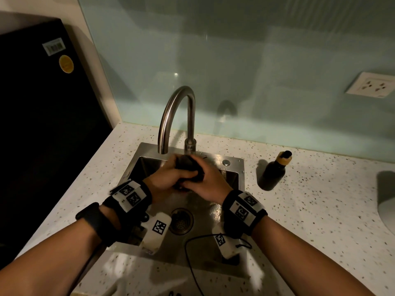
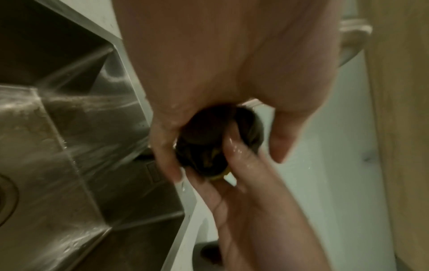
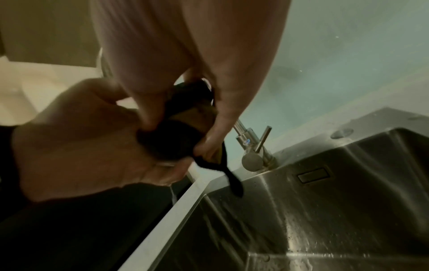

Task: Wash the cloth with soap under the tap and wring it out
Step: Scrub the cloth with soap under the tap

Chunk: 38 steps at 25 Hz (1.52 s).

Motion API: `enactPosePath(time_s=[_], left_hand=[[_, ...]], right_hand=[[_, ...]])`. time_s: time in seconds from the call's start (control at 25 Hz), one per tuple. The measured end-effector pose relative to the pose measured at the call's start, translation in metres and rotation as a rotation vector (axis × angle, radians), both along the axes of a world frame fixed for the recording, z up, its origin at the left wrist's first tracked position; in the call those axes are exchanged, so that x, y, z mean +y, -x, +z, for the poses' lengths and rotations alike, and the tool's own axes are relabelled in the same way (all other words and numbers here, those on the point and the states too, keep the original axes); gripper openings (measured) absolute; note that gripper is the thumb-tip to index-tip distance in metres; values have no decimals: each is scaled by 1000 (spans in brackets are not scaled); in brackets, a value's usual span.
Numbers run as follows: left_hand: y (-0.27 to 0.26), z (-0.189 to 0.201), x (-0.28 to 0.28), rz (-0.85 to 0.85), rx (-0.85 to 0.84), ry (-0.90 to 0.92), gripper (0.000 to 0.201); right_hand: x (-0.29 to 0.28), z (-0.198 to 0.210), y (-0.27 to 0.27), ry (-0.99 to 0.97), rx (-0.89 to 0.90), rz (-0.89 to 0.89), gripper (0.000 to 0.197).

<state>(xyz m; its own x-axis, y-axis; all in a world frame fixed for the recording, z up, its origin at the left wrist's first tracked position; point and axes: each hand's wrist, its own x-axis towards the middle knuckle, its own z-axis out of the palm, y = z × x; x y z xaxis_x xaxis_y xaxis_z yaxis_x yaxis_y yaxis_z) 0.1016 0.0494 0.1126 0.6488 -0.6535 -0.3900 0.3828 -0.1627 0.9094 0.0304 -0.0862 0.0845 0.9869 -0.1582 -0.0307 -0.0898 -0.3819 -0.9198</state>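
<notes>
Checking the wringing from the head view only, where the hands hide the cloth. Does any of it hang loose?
Observer: Yes. In the right wrist view the cloth trails a thin black strip below the right hand, over the sink.
Operator: Is any water coming out?
Observer: A thin trickle seems to fall beneath the left hand there.
Operator: Is the cloth all black?
Observer: No. The left wrist view shows a small yellow bit at its lower edge.

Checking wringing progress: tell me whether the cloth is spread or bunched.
Bunched. The dark cloth is a tight wad gripped between left hand and right hand; one strip dangles.
</notes>
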Motion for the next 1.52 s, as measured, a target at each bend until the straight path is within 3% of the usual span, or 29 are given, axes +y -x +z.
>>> enactPosePath(time_s=[0.08, 0.16, 0.28, 0.36, 0.44, 0.52, 0.6, 0.72, 0.8, 0.92, 0.96, 1.04, 1.12, 1.16, 1.32, 1.52], left_hand=[[-5, 6, 4, -14, -4, 29, 55], [-8, 8, 5, -24, -190, 2, 47], [-2, 6, 1, -134, -477, -116, 26], [-3, -1, -1, -74, -605, -228, 27], [-7, -6, -2, 17, -678, -301, 30], [-9, -8, -4, 119, -570, -226, 25], [-8, -7, -7, 184, -437, -124, 25], [-6, 4, -9, 192, -312, -68, 22], [-6, 10, -5, 106, -359, -72, 13], [-5, 11, 0, -153, -579, -90, 38], [-3, 8, -1, -193, -638, -113, 38], [-1, 4, -4, -110, -624, -144, 21], [-2, 4, -8, 40, -404, -117, 9], [-3, 3, -9, 104, -317, -82, 12], [-7, 1, -5, 249, -201, -39, 26], [-9, 0, 4, 61, -80, 70, 21]], right_hand=[[-4, -5, -2, 35, -13, -156, 47], [-8, -9, -2, 113, -49, -235, 35], [-4, -4, 1, 136, -133, -194, 25], [1, -1, 4, 157, -145, -116, 35], [3, -5, 5, 140, -89, -46, 64], [7, -9, 5, 79, -13, 20, 92], [13, -9, 3, 36, -23, 48, 82], [15, -2, 1, 205, -16, 40, 64], [11, 1, -1, 288, -18, -1, 56], [7, 7, -5, 303, -29, -59, 52], [6, 7, -7, 286, -18, -23, 58], [5, 2, -8, 173, 20, 91, 85], [4, -2, -9, 59, 71, 146, 108], [2, -2, -9, 53, 78, 168, 110], [0, 2, -8, 122, 28, 214, 87], [-4, 4, -7, 423, -60, 75, 33]])
